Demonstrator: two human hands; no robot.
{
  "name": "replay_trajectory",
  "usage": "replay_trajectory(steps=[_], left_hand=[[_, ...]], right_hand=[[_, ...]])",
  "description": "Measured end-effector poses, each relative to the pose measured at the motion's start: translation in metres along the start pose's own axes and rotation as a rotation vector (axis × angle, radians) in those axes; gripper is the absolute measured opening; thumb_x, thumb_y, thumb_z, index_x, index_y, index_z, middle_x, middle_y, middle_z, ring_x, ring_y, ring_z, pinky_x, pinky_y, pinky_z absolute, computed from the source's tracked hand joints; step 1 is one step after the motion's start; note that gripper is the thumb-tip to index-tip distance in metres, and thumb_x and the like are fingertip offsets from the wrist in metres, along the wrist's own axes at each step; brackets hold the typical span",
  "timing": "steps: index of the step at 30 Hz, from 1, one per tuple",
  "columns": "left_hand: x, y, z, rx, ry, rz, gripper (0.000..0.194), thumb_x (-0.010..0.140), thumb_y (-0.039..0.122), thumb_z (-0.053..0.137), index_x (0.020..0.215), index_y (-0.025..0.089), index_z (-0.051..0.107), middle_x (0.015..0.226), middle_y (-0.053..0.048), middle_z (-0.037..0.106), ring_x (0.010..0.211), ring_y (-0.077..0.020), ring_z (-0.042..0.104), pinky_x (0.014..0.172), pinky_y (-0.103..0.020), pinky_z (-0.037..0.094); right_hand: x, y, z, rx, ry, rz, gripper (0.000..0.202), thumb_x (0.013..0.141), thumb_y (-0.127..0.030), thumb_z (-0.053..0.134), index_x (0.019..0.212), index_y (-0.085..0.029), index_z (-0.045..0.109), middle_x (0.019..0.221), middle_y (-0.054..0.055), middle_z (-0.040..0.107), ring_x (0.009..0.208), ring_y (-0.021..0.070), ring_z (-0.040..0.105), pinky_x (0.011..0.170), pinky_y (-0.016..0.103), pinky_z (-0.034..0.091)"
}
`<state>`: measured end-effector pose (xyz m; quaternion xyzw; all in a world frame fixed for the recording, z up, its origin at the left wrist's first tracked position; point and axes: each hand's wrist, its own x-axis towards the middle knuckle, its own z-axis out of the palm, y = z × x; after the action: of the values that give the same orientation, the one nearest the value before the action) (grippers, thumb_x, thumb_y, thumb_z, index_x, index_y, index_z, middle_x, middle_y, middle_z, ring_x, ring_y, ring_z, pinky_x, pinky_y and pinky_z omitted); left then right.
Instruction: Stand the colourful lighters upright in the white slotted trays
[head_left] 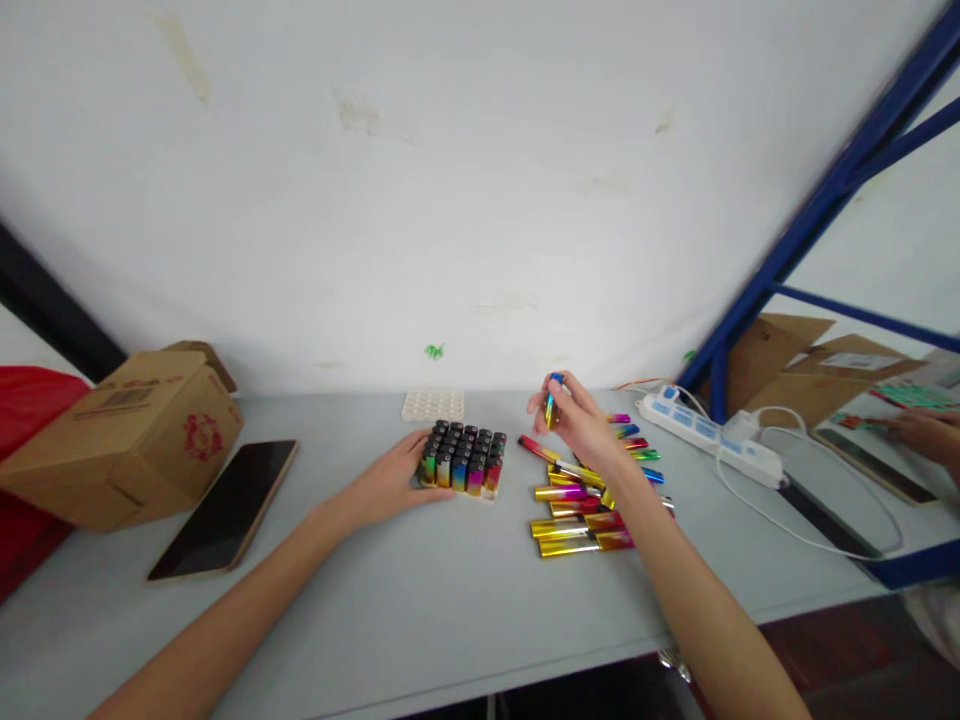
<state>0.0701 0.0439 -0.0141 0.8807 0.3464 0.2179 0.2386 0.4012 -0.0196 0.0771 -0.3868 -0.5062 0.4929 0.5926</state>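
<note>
My left hand [400, 472] grips the left side of a tray [489, 494], thumb in front and fingers toward the back. Upright in that tray stand several rainbow-coloured lighters [459, 472] with black tops, packed in rows. Raised above the table, my right hand [574, 415] pinches a small shiny piece, blue above and gold below, which looks like a lighter [552, 402]. Below and beside this hand lies a loose pile of shiny metallic tubes or lighters [574, 525] in gold, red, pink, blue and green. My right forearm hides part of the pile.
A white tray with rows of holes [433, 405] lies by the wall. To the left are a cardboard box [127, 430] and a phone [225, 510]. A white power strip [709, 435] with cables lies right. Beyond the blue frame [795, 235], another person's hand [926, 435] shows.
</note>
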Motion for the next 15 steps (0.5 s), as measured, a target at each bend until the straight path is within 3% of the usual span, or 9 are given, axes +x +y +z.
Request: replay_trajectory(steps=[3,5,10,15], left_hand=[[0.0,0.001,0.0,-0.001,-0.002,-0.012,0.094,0.089,0.068,0.089,0.164,0.018,0.062,0.171,-0.019,0.062,0.159,-0.0438,0.059,0.141,-0.06,0.043],[-0.001,0.001,0.0,0.006,0.016,0.001,0.091,0.089,0.066,0.09,0.163,0.019,0.063,0.169,-0.018,0.064,0.157,-0.0431,0.062,0.139,-0.059,0.046],[-0.003,0.002,-0.001,0.007,-0.001,0.006,0.091,0.093,0.061,0.09,0.167,0.021,0.057,0.172,-0.017,0.061,0.159,-0.0388,0.059,0.141,-0.055,0.043],[-0.003,0.002,-0.001,-0.005,-0.035,-0.017,0.09,0.095,0.063,0.087,0.168,0.022,0.054,0.175,-0.016,0.057,0.163,-0.0386,0.054,0.144,-0.055,0.038]], right_hand=[[-0.01,0.021,0.012,-0.112,-0.028,0.095,0.069,0.078,-0.089,0.087,0.1,-0.029,0.06,0.061,-0.013,0.045,0.046,0.0089,0.028,0.041,0.021,0.027],[-0.017,0.033,0.017,-0.181,-0.022,0.146,0.075,0.076,-0.097,0.082,0.091,-0.027,0.058,0.059,-0.013,0.035,0.048,0.0088,0.023,0.042,0.022,0.018],[-0.023,0.049,0.03,-0.318,0.04,0.2,0.084,0.086,-0.107,0.049,0.059,-0.027,0.044,0.053,-0.007,0.03,0.051,0.0107,0.025,0.048,0.028,0.017],[-0.021,0.057,0.035,-0.435,0.107,0.185,0.079,0.091,-0.098,0.041,0.052,-0.03,0.039,0.049,-0.004,0.032,0.05,0.0135,0.031,0.051,0.032,0.023]])
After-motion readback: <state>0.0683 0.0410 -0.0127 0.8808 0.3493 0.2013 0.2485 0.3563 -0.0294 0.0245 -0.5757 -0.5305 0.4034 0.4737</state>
